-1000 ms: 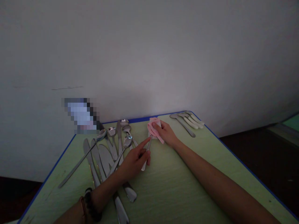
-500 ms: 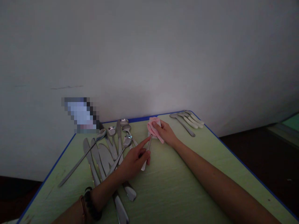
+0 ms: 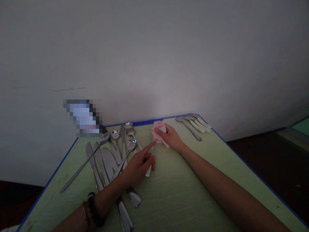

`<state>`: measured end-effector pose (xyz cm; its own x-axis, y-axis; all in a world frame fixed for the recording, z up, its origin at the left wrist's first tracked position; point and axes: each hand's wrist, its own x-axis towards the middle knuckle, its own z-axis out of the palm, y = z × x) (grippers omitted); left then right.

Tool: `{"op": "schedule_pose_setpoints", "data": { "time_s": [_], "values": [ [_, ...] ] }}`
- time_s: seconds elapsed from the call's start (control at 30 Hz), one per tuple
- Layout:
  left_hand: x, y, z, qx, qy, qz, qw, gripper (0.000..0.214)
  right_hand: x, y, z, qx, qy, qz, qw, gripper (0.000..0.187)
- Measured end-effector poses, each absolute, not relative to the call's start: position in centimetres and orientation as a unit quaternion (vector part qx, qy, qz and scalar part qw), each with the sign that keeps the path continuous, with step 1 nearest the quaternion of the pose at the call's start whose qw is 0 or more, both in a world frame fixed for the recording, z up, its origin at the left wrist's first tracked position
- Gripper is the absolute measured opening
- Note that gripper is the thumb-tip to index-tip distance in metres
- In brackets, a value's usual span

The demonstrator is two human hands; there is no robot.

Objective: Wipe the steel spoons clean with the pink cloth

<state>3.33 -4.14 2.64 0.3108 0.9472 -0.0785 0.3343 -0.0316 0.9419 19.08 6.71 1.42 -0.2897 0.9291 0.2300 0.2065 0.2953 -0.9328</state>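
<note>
My left hand (image 3: 141,164) is closed around the metal handle of a piece of cutlery (image 3: 150,167), its index finger stretched along the handle toward the cloth. The head of that piece is hidden in a folded pink-and-white cloth (image 3: 159,130), so I cannot tell its kind. My right hand (image 3: 171,138) pinches the cloth around the covered end, thumb on top. Left of and beneath my left forearm lie several table knives (image 3: 93,164) and spoons (image 3: 115,135), some crossing one another. A long-handled spoon (image 3: 82,172) lies slanted at the far left of the pile.
At the table's back right lie a spoon (image 3: 189,129) and several white-handled pieces of cutlery (image 3: 199,125). A pixelated phone-like device (image 3: 83,117) leans at the back left corner. The green table (image 3: 193,199) has a blue edge and meets a pale wall (image 3: 154,58).
The cloth and my right thumb have shifted slightly over the covered end, and the cloth's folds look different. My left hand keeps its grip on the handle.
</note>
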Motion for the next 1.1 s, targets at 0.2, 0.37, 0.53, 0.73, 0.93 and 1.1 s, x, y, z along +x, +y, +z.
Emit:
{"op": "schedule_pose_setpoints", "data": {
  "time_s": [0.2, 0.37, 0.53, 0.73, 0.93, 1.1],
  "values": [
    [3.40, -4.10, 2.81, 0.653, 0.503, 0.304, 0.478, 0.060, 19.12, 6.71, 1.43, -0.418, -0.694, 0.407, 0.423, 0.039],
    [3.43, -4.13, 2.84, 0.651, 0.502, 0.306, 0.481, 0.060, 19.07, 6.67, 1.50, -0.413, -0.693, 0.408, 0.427, 0.036],
    [3.43, -4.17, 2.90, 0.647, 0.505, 0.305, 0.483, 0.061, 19.03, 6.63, 1.52, -0.421, -0.691, 0.407, 0.424, 0.038],
    [3.38, -4.11, 2.73, 0.648, 0.503, 0.305, 0.484, 0.060, 19.04, 6.66, 1.40, -0.424, -0.690, 0.407, 0.422, 0.036],
    [3.43, -4.17, 2.71, 0.642, 0.497, 0.314, 0.492, 0.059, 19.02, 6.67, 1.31, -0.424, -0.693, 0.407, 0.419, 0.038],
    [3.44, -4.18, 2.81, 0.644, 0.499, 0.312, 0.489, 0.060, 19.06, 6.68, 1.29, -0.418, -0.693, 0.407, 0.424, 0.036]
  ]
}}
